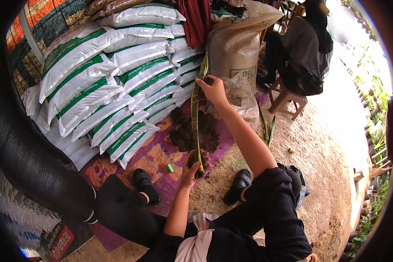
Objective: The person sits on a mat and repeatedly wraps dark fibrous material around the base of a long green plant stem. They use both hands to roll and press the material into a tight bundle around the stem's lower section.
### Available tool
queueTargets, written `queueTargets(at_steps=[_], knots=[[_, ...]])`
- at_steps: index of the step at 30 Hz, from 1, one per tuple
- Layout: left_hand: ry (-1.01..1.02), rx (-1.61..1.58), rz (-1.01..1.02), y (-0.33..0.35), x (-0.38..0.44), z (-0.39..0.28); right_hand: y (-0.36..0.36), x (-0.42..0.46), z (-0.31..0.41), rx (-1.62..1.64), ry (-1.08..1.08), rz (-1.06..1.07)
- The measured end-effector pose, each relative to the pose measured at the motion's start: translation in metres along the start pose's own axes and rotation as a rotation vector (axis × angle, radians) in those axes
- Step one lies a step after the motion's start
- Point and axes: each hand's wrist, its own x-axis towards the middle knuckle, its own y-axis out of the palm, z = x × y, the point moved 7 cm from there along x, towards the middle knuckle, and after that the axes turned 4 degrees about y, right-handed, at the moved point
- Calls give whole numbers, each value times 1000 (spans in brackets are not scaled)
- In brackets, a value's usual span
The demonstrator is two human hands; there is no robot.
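My left hand (190,170) holds the dark, soil-covered root end of a plant with one long, narrow green leaf with yellowish edges (195,111), likely a snake plant. The leaf stands up from that hand, and higher along it my right hand (213,89) pinches it between thumb and fingers. Beneath, a heap of dark soil (204,134) lies on a purple and orange printed sheet (154,157). A small green spool-like roll (170,168) is on the sheet, left of my left hand.
White and green filled sacks (144,70) are stacked at the left. A large tan sack (234,49) stands ahead, with clear plastic (239,98) before it. Further right, a person (303,55) sits on a brown plastic stool (286,98). More long leaves (271,131) lie right of my right forearm.
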Motion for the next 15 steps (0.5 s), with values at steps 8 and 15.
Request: queueTargets(at_steps=[8, 15], knots=[[-110, -121, -111, 5, 1, -9, 9, -2, -26, -23, -24, -3], [-7, -308, -257, -30, 14, -20, 26, -126, -26, 174, -178, 218]])
